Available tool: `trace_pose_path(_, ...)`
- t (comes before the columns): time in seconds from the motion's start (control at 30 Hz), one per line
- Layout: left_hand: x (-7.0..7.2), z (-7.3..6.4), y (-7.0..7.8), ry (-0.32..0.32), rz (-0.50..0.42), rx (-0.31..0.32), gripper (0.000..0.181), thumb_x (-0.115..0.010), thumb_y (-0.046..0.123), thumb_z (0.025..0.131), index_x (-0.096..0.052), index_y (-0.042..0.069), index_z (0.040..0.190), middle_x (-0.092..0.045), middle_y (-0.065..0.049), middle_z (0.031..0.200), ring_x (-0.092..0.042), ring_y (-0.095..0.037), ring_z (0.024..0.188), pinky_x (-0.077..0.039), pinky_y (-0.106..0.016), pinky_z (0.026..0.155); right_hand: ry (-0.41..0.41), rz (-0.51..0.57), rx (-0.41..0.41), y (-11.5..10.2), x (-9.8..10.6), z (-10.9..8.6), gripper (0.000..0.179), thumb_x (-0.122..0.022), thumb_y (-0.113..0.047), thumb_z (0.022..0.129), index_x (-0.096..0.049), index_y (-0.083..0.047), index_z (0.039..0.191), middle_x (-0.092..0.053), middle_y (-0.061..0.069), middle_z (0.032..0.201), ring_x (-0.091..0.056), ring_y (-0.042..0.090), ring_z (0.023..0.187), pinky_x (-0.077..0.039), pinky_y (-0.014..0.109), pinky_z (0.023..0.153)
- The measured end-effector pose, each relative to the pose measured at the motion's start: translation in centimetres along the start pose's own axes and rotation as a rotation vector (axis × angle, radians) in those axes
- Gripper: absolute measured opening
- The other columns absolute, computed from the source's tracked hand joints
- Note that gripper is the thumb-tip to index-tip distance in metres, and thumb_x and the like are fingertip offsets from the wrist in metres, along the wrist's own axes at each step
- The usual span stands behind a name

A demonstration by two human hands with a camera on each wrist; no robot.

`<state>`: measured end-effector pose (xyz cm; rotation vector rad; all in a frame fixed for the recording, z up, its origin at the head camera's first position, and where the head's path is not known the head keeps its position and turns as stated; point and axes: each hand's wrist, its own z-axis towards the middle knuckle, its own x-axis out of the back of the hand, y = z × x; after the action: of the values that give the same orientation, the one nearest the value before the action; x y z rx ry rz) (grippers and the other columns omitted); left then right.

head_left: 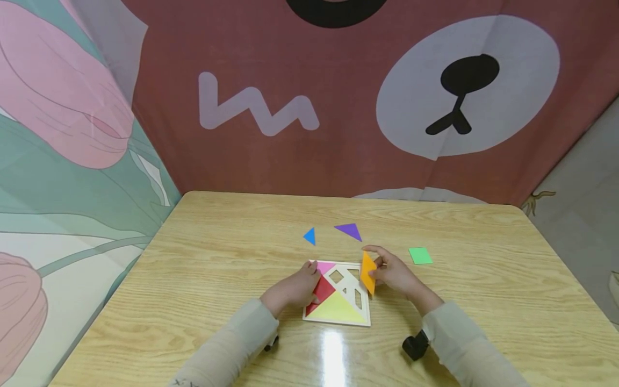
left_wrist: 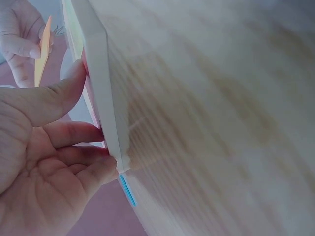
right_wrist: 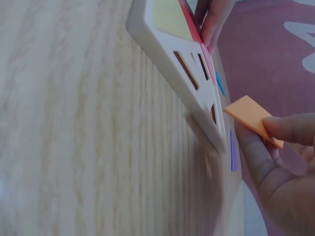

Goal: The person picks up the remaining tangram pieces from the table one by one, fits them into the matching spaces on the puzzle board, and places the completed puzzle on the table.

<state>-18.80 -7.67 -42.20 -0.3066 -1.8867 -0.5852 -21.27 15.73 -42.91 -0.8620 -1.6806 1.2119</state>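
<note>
Flat orange parallelogram tile (head_left: 368, 273) is tipped up at the off-white square puzzle tray's (head_left: 350, 285) 2 o'clock edge, long axis roughly 11:30 to 5:30. Right hand (head_left: 393, 275)'s pinching it, angled toward 10ish; left hand (head_left: 296, 286) grips the tray around 10 o'clock.

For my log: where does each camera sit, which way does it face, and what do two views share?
Head: worn on the head, facing forward and down at the table and tray; both sleeves, left hand and right hand show.
Left wrist: on that wrist, facing the left hand at the tray's edge; the right hand shows beyond.
Right wrist: on that wrist, facing the right hand; the left hand shows at the top.
Shared: both wrist views show the orange piece.
</note>
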Motion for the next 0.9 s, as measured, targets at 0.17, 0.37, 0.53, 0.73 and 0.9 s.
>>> trace_pose_path(0.17,0.0,0.0,0.0,0.001,-0.003,-0.002,0.06,-0.059,0.022,0.082,-0.034,-0.008,0.128,-0.023,-0.022,0.136,-0.017,-0.034,0.125,-0.02,-0.032,0.101,-0.01,-0.02,0.008,0.1,-0.5,-0.1,0.054,-0.05,0.014,0.078,-0.036,-0.001,0.128,-0.038,0.013,0.082,-0.042,0.018,0.067,-0.048,0.029,0.059)
trace_pose_path(0.37,0.0,-0.1,0.1,-0.003,-0.011,0.004,0.06,-0.058,0.022,0.082,-0.033,-0.007,0.129,-0.022,-0.021,0.137,-0.017,-0.032,0.126,-0.019,-0.032,0.102,-0.017,-0.051,-0.007,0.3,-1.0,-0.1,0.053,-0.05,0.013,0.078,-0.038,-0.003,0.127,-0.038,0.012,0.082,-0.039,0.018,0.066,-0.044,0.024,0.056)
trace_pose_path(0.53,0.1,-0.2,0.1,-0.002,-0.006,0.005,0.06,-0.059,0.022,0.081,-0.034,-0.007,0.128,-0.023,-0.021,0.137,-0.018,-0.033,0.126,-0.02,-0.032,0.101,-0.023,-0.045,0.001,0.3,-1.3,-0.2,0.053,-0.05,0.014,0.077,-0.037,-0.001,0.127,-0.038,0.012,0.081,-0.038,0.017,0.065,-0.044,0.024,0.056)
trace_pose_path(0.73,0.2,-0.3,0.1,-0.002,-0.008,-0.001,0.06,-0.059,0.021,0.081,-0.034,-0.007,0.128,-0.022,-0.022,0.137,-0.017,-0.033,0.126,-0.019,-0.033,0.101,-0.025,-0.073,0.015,0.1,-1.4,-0.3,0.052,-0.05,0.014,0.077,-0.038,-0.001,0.126,-0.038,0.012,0.08,-0.039,0.018,0.065,-0.044,0.025,0.055)
trace_pose_path(0.9,0.1,-0.2,0.1,-0.001,-0.011,0.003,0.061,-0.059,0.022,0.081,-0.034,-0.007,0.128,-0.022,-0.021,0.137,-0.017,-0.033,0.126,-0.02,-0.032,0.101,-0.028,-0.101,0.022,0.1,-1.6,-0.3,0.051,-0.051,0.013,0.077,-0.039,-0.001,0.125,-0.04,0.012,0.079,-0.039,0.018,0.065,-0.042,0.024,0.053)
